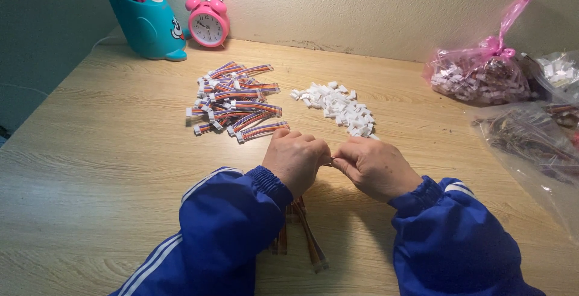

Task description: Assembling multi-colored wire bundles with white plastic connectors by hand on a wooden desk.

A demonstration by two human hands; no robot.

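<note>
My left hand (294, 158) and my right hand (375, 166) meet at the fingertips over the wooden desk (108, 151). Both are curled shut, pinching something small between them; it is hidden by the fingers. Beyond the left hand lies a pile of short striped ribbon cables with white end plugs (236, 100). A heap of small white plastic connectors (341, 108) lies beyond the right hand. More striped cables (304, 236) lie under my left wrist, partly covered by the blue sleeve.
A teal pen holder (148, 25) and a pink alarm clock (208, 22) stand at the back left by the wall. At the right edge are a pink-tied bag of white parts (482, 76) and clear bags of cables (531, 142).
</note>
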